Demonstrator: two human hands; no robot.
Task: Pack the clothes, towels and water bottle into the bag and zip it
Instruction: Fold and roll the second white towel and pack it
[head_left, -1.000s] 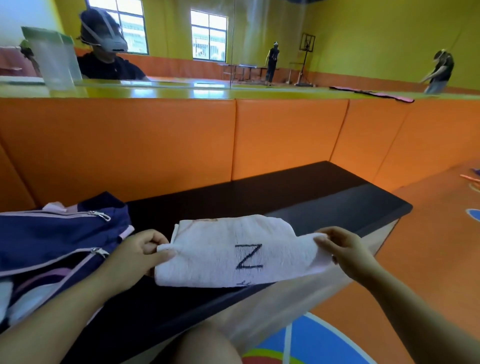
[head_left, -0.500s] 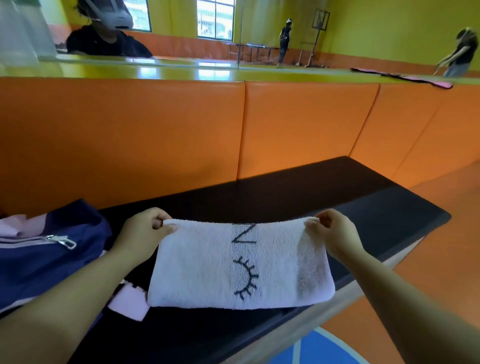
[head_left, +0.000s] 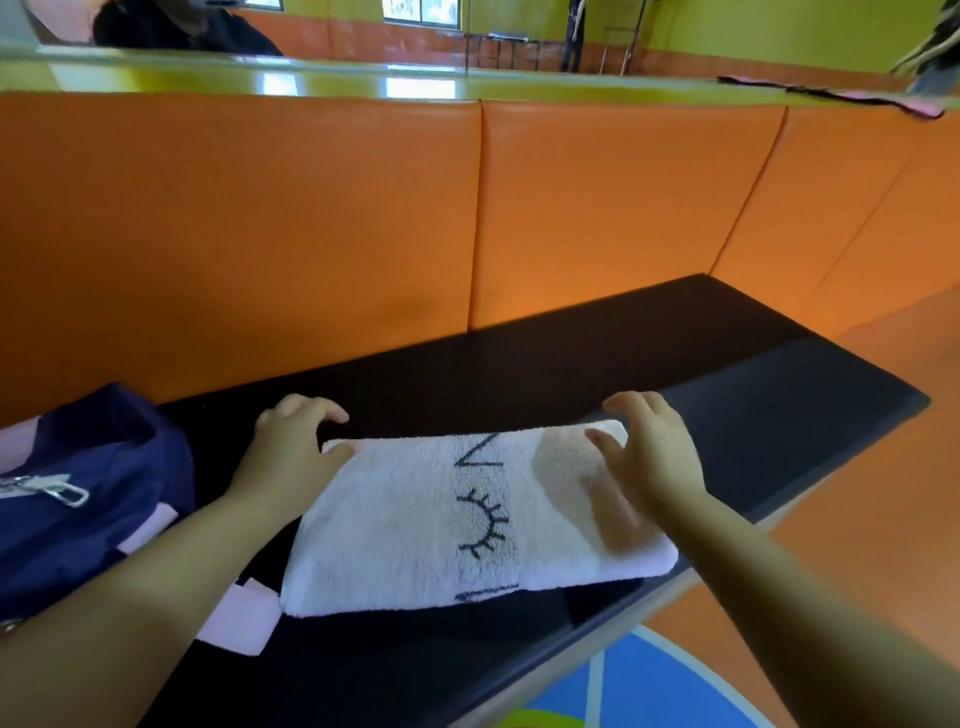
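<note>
A folded white towel (head_left: 415, 519) with a black "Z" and an eyelash mark lies flat on the black bench (head_left: 753, 405). My left hand (head_left: 291, 447) rests at the towel's far left corner with its fingers spread. At the towel's right end, my right hand (head_left: 644, 447) hovers with fingers apart, its thumb over the cloth. Neither hand grips the towel. The navy bag (head_left: 88, 493) with pink trim and a silver zipper pull sits at the left, partly cut off by the frame. No water bottle is in view.
A pink flap (head_left: 244, 618) of the bag lies on the bench under my left forearm. Orange padded panels (head_left: 597, 208) back the bench, with a mirror above. The bench's front edge drops to an orange floor (head_left: 872, 519) at the right.
The towel went from held up in both hands to lying flat on the bench. Both hands have let go of its corners and opened. The camera tilted further down.
</note>
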